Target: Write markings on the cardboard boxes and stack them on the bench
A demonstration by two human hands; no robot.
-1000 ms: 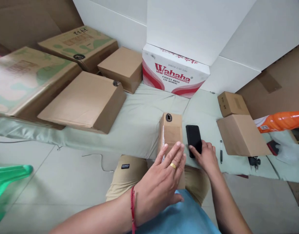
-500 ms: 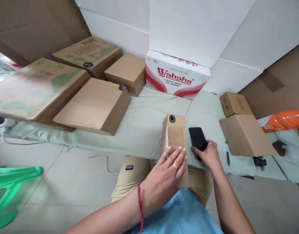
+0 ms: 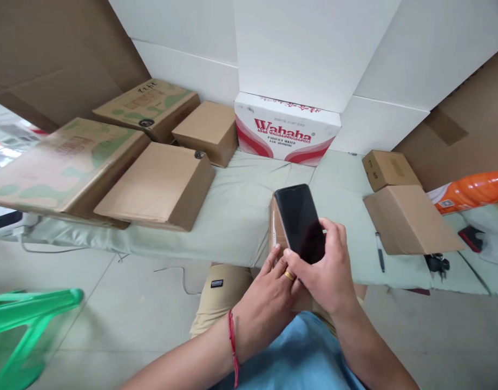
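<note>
My right hand (image 3: 332,265) grips a black smartphone (image 3: 300,222) by its lower end, thumb on one edge and fingers on the other. Its dark screen faces up. Under the phone is a small brown cardboard box (image 3: 274,219), mostly covered by the phone and my hands. My left hand (image 3: 269,292), with a gold ring and a red cord at the wrist, lies flat on the box's near part with its fingers stretched out. The phone and right thumb are close above the left fingers. Whether the phone touches the box I cannot tell.
Several cardboard boxes (image 3: 155,181) stand on the left of the cloth-covered table (image 3: 233,227). A white Wahaba-style carton printed "Wahaha" (image 3: 287,130) is at the back. Rightward lie a marker (image 3: 379,252), a tilted box (image 3: 411,219), keys (image 3: 437,264) and an orange bottle (image 3: 472,189). A green stool (image 3: 33,319) stands left.
My right hand has lifted the phone from the table and brought it left over the small box. My left hand has stayed on the box.
</note>
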